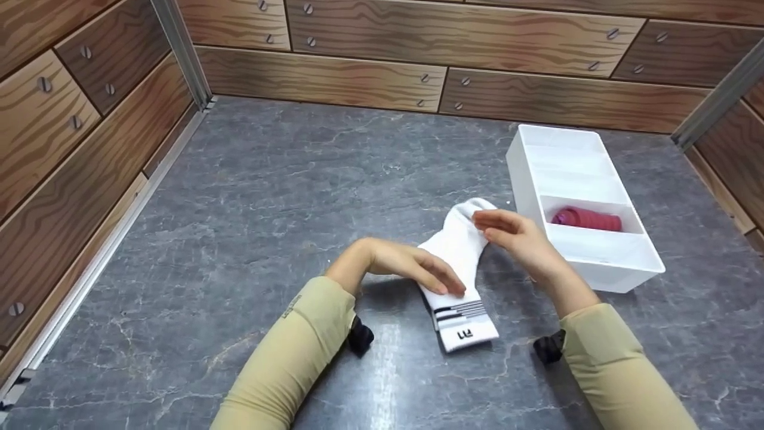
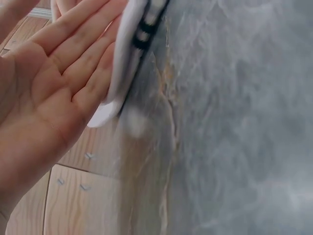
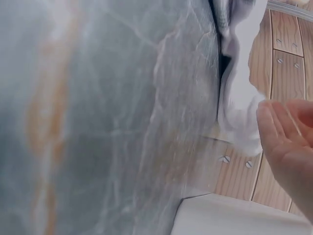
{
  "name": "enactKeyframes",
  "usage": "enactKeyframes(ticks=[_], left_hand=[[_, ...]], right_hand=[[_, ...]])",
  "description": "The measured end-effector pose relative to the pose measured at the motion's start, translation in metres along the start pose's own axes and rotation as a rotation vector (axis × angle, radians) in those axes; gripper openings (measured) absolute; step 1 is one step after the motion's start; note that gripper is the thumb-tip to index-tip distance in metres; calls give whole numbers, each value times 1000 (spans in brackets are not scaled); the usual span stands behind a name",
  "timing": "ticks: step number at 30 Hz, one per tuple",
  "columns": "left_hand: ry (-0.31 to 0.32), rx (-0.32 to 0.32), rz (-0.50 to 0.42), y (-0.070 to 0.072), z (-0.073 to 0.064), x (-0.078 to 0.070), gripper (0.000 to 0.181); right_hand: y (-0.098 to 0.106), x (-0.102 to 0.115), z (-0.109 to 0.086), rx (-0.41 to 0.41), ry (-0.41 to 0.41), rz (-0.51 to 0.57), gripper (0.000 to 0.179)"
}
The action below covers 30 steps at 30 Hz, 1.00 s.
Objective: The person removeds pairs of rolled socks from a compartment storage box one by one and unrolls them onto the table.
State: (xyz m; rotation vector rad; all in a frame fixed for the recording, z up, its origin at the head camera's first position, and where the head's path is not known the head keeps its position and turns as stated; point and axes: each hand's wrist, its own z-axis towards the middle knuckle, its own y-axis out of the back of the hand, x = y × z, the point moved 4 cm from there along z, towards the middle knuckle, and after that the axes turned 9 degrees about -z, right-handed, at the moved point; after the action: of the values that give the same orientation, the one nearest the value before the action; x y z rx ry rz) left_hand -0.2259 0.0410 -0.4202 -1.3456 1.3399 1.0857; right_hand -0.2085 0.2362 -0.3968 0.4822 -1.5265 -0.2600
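Observation:
A white sock [image 1: 459, 251] lies on the grey marbled tabletop, its striped cuff towards me and its toe end pointing away. A second layer shows along the cuff's left edge; whether it is another sock I cannot tell. Over the leg part, just above the stripes, my left hand [image 1: 412, 266] has its fingers extended, touching or nearly touching the fabric. The left wrist view shows that palm [image 2: 54, 93] bare beside the sock [image 2: 128, 49]. At the toe end, my right hand [image 1: 519, 239] holds nothing, its fingers loosely bent; in the right wrist view its fingertips meet the sock's edge [image 3: 242, 73].
To the right stands a white divided box [image 1: 603, 272], close to my right hand. One compartment holds a dark red rolled fabric item [image 1: 588, 219]. Wood-patterned walls [image 1: 322, 77] with metal corner posts enclose the tabletop [image 1: 268, 179] at the back and sides.

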Motion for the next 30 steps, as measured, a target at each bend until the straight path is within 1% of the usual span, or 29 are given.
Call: enactKeyframes(ticks=[5, 8, 9, 11, 14, 16, 17, 19, 21, 23, 25, 27, 29, 30], left_hand=[[4, 34, -1, -6, -2, 0, 39], [-9, 15, -12, -6, -2, -2, 39], [-20, -2, -17, -6, -2, -3, 40], [-55, -66, -16, -4, -1, -8, 40], [-140, -173, 3, -1, 2, -16, 41], [-171, -206, 25, -1, 4, -18, 42], [-173, -206, 28, -3, 6, -18, 42], [-155, -178, 23, -7, 9, -15, 42], [-118, -137, 17, -13, 12, -11, 42], [-82, -108, 8, -16, 13, -8, 42], [-65, -89, 5, -17, 13, -6, 42], [-48, -93, 14, -15, 10, -4, 42], [-27, -125, 42, -10, 5, -5, 41], [-15, -151, 68, -7, 2, -5, 41]], right_hand=[[-3, -8, 6, 13, -38, 17, 40], [-5, -8, 6, 19, -55, 21, 41], [-6, -8, 6, 14, -53, 13, 41], [-6, -6, 7, -7, -45, -11, 40], [-6, -2, 9, -40, -14, -60, 37], [-7, 0, 11, -40, 8, -93, 35], [-8, 0, 12, -31, 19, -114, 34], [-9, -1, 13, -5, 34, -143, 34], [-10, -3, 14, 11, 40, -162, 35], [-9, -4, 15, 15, 40, -173, 36], [-9, -5, 15, 17, 34, -167, 37], [-8, -4, 14, 25, 36, -169, 37], [-8, -4, 13, 38, 41, -191, 37], [-8, -3, 13, 46, 44, -202, 37]])
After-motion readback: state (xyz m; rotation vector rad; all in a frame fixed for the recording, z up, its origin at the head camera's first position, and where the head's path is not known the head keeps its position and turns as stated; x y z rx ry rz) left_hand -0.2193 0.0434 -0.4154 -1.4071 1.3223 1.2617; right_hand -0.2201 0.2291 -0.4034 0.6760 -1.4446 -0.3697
